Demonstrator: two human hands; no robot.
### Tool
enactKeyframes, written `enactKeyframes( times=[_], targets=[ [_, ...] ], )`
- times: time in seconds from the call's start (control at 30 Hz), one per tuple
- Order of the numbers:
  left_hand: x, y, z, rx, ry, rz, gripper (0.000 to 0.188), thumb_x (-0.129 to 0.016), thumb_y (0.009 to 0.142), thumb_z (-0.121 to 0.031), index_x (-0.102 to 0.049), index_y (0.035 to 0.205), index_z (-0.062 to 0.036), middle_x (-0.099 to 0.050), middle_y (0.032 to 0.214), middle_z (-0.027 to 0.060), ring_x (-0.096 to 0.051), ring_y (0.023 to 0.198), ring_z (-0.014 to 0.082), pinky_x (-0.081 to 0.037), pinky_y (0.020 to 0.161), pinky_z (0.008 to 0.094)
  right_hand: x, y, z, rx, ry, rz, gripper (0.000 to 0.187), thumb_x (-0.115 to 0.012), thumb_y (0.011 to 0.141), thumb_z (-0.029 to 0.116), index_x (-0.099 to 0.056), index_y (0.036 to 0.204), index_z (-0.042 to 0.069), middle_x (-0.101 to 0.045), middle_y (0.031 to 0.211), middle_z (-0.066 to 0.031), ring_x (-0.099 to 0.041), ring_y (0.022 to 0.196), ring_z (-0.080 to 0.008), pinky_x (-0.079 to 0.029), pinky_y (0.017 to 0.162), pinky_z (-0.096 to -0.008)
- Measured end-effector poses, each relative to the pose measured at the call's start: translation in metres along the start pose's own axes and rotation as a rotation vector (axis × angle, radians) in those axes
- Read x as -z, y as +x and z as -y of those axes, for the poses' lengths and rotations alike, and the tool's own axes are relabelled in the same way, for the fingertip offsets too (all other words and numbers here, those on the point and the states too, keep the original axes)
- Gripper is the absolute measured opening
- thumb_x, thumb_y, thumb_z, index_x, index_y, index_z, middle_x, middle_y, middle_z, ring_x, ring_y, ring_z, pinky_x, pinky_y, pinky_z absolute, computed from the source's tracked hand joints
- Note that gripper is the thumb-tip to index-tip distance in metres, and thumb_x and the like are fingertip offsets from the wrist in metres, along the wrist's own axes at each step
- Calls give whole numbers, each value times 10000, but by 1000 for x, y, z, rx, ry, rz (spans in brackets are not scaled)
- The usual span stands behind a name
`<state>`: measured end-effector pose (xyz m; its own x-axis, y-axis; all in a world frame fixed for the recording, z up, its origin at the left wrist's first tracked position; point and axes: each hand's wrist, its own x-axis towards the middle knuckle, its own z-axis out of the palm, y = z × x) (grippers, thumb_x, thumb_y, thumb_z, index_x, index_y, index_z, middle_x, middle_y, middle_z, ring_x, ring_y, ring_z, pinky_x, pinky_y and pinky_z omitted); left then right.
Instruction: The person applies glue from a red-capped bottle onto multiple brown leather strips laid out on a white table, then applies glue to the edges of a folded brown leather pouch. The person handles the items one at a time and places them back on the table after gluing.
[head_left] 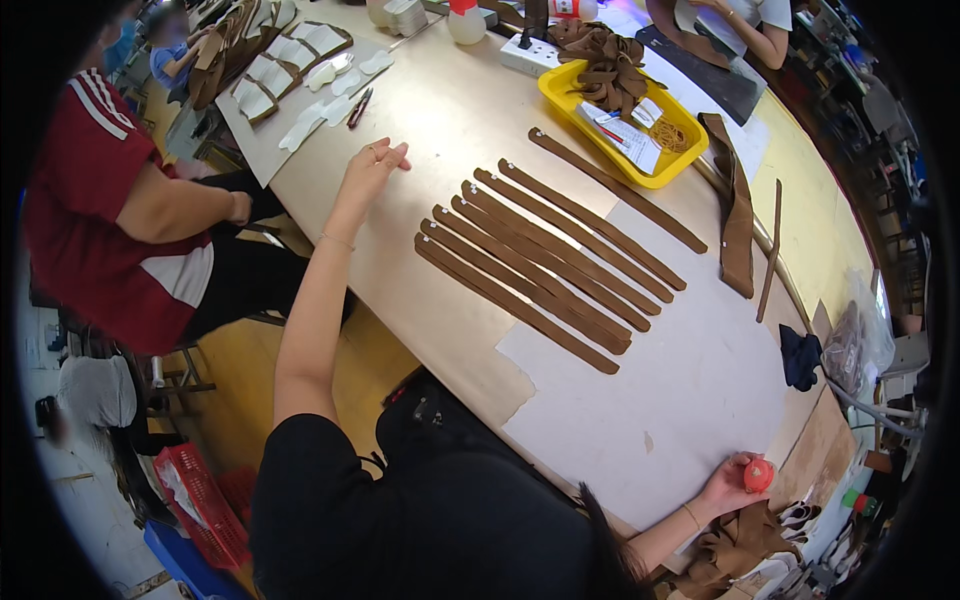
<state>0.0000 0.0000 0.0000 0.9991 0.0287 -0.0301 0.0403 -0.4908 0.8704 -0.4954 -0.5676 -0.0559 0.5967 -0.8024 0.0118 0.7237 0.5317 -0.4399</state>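
The person's black sleeve is filling the lower middle of the view, and both bare forearms are reaching out from it over the paper-covered table. The right hand is closing around a small red round object, fingers curled about it. Just beyond those fingers, brown cut pieces are piling up at the table's edge. The left hand is resting palm-down on the table, fingers lying close together and holding nothing. Between the two hands, a row of long brown leather straps is lying side by side, well apart from either set of fingers. Farther past the straps, a yellow rectangular tray is holding tangled brown strips and white paper labels. Beyond the left fingertips, white cut shapes are lying on a grey sheet.
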Motion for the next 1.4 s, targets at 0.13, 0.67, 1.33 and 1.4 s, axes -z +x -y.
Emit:
enactKeyframes(
  times=[0.13, 0.67, 1.33, 1.4],
  targets=[
    [12, -19, -19, 97, -43, 48, 497, -536, 903, -495, -730, 901, -38, -439, 1369, 253, -379, 1320, 302, -272, 1075, 339, -9, -3, -7, 16, -6, -46, 616, -706, 783, 423, -506, 1206, 21, -531, 1171, -153, -536, 1041, -267, -478, 819, -362],
    [17, -63, 48, -55, 123, -57, 354, -688, 830, -333, -676, 1002, -24, -519, 1274, 151, -583, 990, 243, -453, 882, 367, -3, 1, -3, 36, -60, -72, 615, -759, 721, 365, -536, 1192, 37, -551, 1176, -171, -546, 1033, -277, -480, 860, -355],
    [-45, -65, -3, -87, 482, -77, 289, -774, 722, -299, -701, 881, -68, -528, 1082, 147, -499, 1038, 281, -426, 898, 355, -4, 0, -3, 31, -68, -89, 603, -686, 784, 450, -528, 1193, 36, -550, 1156, -154, -541, 1028, -268, -463, 829, -371],
    [-50, -61, -4, -82, 527, -47, 276, -791, 696, -283, -699, 843, -68, -531, 1043, 145, -504, 1006, 285, -430, 885, 358, -6, -1, -4, 18, -69, -75, 594, -670, 797, 463, -530, 1188, 39, -552, 1154, -151, -542, 1026, -266, -460, 825, -374]
  ],
)
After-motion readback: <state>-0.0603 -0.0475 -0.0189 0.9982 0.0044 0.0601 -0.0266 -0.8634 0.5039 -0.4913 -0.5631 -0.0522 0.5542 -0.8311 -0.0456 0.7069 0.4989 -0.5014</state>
